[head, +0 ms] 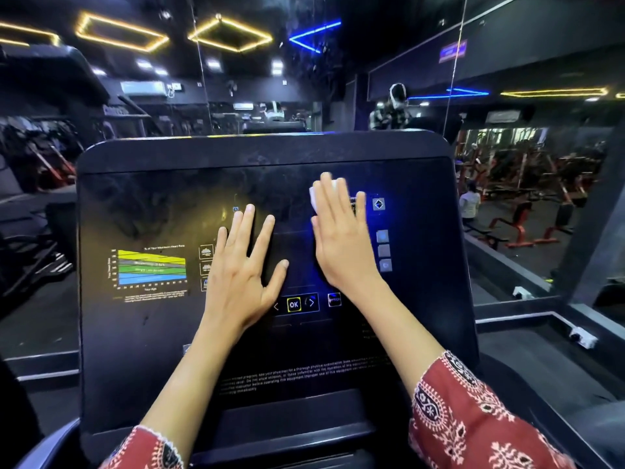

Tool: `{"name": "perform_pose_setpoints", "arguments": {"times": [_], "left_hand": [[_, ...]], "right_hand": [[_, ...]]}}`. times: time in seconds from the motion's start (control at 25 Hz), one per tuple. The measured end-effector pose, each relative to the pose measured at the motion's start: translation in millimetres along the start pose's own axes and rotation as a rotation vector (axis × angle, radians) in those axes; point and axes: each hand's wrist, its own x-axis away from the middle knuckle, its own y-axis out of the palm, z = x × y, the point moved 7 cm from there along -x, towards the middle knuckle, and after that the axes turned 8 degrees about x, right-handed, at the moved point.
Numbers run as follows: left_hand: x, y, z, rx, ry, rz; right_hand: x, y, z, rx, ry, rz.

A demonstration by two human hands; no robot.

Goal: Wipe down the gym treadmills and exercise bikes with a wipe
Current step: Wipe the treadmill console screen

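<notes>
Head view: right hand (341, 238), fingers straight and together, presses the wipe (319, 194) on the console (135, 204) above-right of the OK key (293, 304); left hand (243, 265), spread, rests above-left of it. Keep pressure even, strokes overlapping, light over keys.

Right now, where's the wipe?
Head view: the white wipe lies under the flat fingers of the right hand, pressed on the upper right of the console, just left of the lit diamond button.

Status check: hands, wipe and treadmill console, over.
Left hand flat on console, holding nothing. Right hand flat, pressing white wipe against console, upper right. Nothing blocking.
</notes>
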Motion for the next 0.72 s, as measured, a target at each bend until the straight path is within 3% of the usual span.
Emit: {"name": "perform_pose_setpoints", "arguments": {"times": [0.08, 0.2, 0.36, 0.48, 0.52, 0.64, 0.72], "left_hand": [[-3.8, 1.3, 0.1, -0.004, 0.009, -0.003], [-6.2, 2.3, 0.3, -0.010, 0.008, 0.004], [-6.8, 3.3, 4.8, -0.005, 0.020, 0.005], [-6.0, 7.0, 13.8, 0.016, 0.051, 0.004], [-6.1, 9.4, 17.1, 0.027, 0.056, 0.005], [-9.3, 15.9, 25.5, 0.036, 0.071, -0.001], [-14.1, 19.3, 29.7, 0.025, 0.078, -0.002]], "right_hand": [[-11.2, 2.5, -2.6, 0.007, -0.082, 0.005], [-28.6, 0.1, 13.1, -0.076, 0.105, -0.017], [6.7, -1.4, -6.1, -0.057, -0.218, -0.051], [40.2, -10.3, 35.5, -0.082, 0.073, 0.019], [53.3, -13.3, 40.0, -0.116, 0.115, 0.032], [78.3, -19.0, 46.7, -0.149, 0.005, 0.068], [65.7, -18.9, 74.8, -0.199, 0.205, 0.057]]}}
